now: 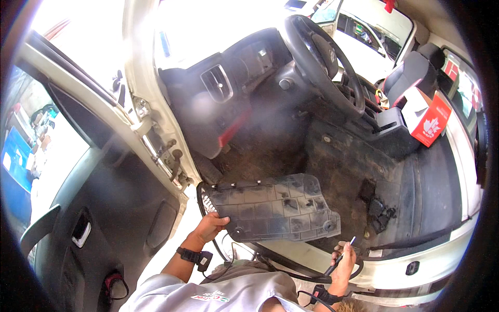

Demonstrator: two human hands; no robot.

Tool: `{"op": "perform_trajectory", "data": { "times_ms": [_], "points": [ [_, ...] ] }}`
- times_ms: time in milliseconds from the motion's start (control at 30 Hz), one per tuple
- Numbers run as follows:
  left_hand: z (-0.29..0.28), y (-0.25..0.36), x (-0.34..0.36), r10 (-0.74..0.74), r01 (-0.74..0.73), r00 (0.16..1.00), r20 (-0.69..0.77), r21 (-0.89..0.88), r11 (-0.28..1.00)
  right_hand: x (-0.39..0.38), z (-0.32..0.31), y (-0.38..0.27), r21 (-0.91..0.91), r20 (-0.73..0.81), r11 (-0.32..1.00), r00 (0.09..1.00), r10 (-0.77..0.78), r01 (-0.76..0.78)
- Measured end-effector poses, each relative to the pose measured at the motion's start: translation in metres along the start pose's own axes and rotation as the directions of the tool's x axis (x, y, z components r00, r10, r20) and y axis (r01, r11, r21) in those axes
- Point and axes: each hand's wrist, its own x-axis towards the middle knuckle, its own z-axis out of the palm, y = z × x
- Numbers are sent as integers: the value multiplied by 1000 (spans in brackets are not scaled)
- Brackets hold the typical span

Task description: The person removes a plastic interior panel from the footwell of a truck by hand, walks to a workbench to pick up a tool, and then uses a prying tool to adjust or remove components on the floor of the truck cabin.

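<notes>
My left hand (212, 226) is closed on the near left corner of a dark grey plastic panel (283, 208). The panel has a grid of raised ribs, small tabs along its far edge and a round hole near its right corner. It is held roughly flat over the car's door opening, above the dirty footwell. To the right of the panel, my right hand (343, 264) grips a slim screwdriver-like tool (336, 263) with a dark handle and a pale tip pointing up. Both wrists wear black straps with cables.
The open car door (114, 213) stands at the left. Beyond the panel are the steering wheel (325, 62) and the dashboard (234, 78). A red and white box (429, 119) sits by the centre console. The pale door sill (416, 262) runs along the near right.
</notes>
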Motion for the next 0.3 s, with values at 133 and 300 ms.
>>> {"op": "perform_trajectory", "data": {
  "times_ms": [133, 300],
  "points": [
    [19, 9, -6, -10, 8, 999, 49, 42, 999, -6, 11, -3, 119, 65, 993, 998, 12, -19],
    [21, 12, -6, -23, 18, 995, 102, 49, 999, -5, 11, 3, 51, 161, 998, 986, -39, 31]
  ]
}}
